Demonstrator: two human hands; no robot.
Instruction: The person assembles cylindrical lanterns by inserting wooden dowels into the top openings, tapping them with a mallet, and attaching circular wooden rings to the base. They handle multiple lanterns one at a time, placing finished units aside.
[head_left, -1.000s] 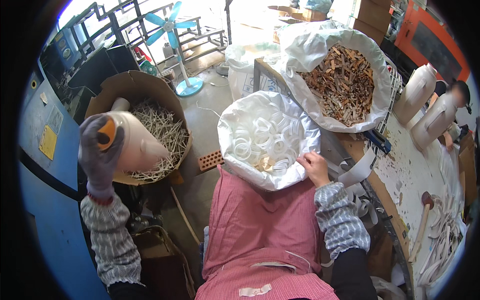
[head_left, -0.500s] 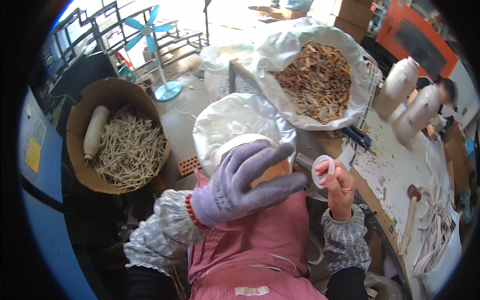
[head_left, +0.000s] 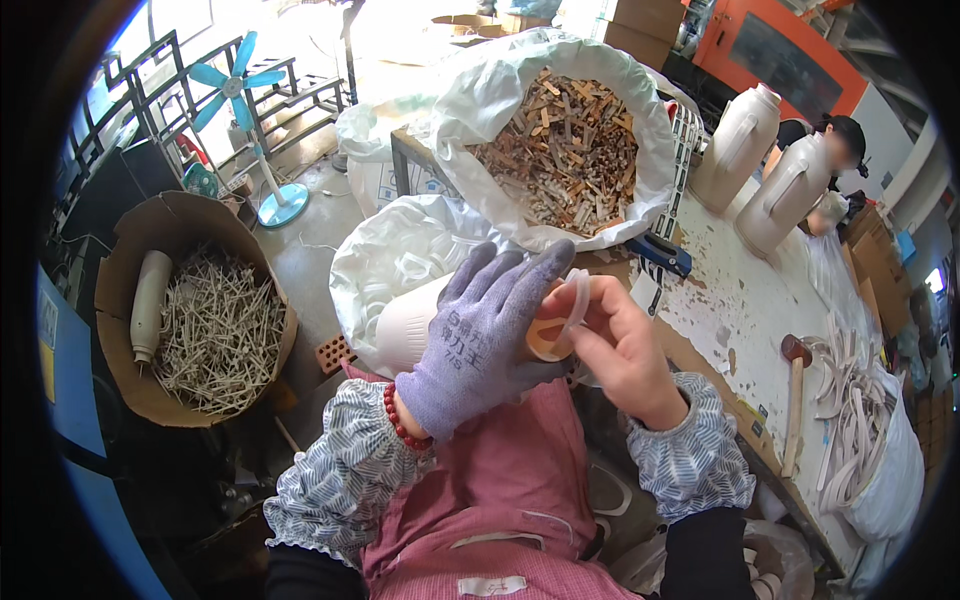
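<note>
My left hand (head_left: 465,340), in a purple-grey glove, is wrapped round a cream, ribbed thermos shell (head_left: 402,328) lying on its side above my lap. The shell's open end points right, and its inside looks orange-tan. My bare right hand (head_left: 635,355) pinches a translucent white plastic ring (head_left: 580,298) at that open end. The ring stands edge-on at the rim; whether it is seated cannot be made out. Just beyond the shell is a white plastic bag (head_left: 350,250) holding several similar translucent rings.
A larger bag (head_left: 455,120) of brown strips stands beyond. Left are a cardboard drum (head_left: 120,250) of thin pale sticks and a blue fan (head_left: 235,87). The worn bench holds two thermos flasks (head_left: 733,150), a mallet (head_left: 796,352) and pale strips (head_left: 850,430). A person (head_left: 840,150) is behind.
My right hand has brought the ring left to the shell's open end. My left hand has closed round the shell, which is turned more sideways. The view has shifted right.
</note>
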